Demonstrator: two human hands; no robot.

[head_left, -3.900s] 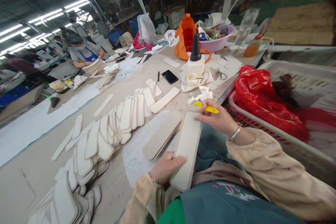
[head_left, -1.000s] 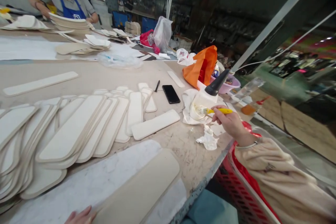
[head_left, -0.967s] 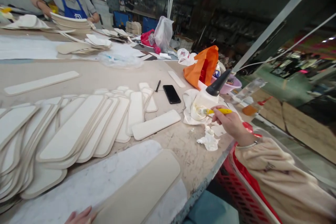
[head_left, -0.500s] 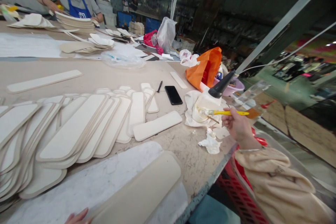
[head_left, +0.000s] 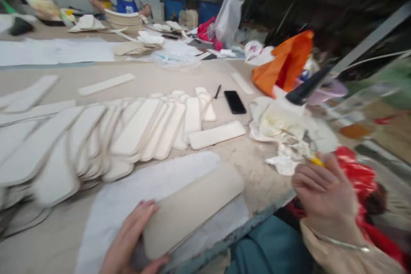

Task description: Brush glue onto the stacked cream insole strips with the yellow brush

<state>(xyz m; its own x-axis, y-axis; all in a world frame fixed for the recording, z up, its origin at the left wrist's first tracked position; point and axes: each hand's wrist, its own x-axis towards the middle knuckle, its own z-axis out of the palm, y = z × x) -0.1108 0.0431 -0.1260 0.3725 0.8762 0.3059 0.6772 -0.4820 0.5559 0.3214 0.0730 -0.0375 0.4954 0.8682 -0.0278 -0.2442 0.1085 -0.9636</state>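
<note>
My left hand [head_left: 131, 239] grips the near end of a stack of long beige pads [head_left: 192, 207] lying on white paper [head_left: 135, 192] at the table's front edge. My right hand [head_left: 324, 188] is closed near the edge to the right, with the yellow brush [head_left: 316, 161] just showing above its fingers. A white glue bottle [head_left: 279, 115] with a black spout leans on crumpled white rags beyond it. The picture is smeared by motion.
Several overlapping beige pads [head_left: 138, 128] fan across the table to the left. A black phone [head_left: 234, 102] and a pen lie farther back, beside an orange bag [head_left: 285, 64]. A red bag [head_left: 362, 175] sits right of the table. Another person works at the far end.
My right hand has drawn the brush back from the glue bottle toward the table's front edge. My left hand now shows more, wrapped on the stack's end. The view has swung down.
</note>
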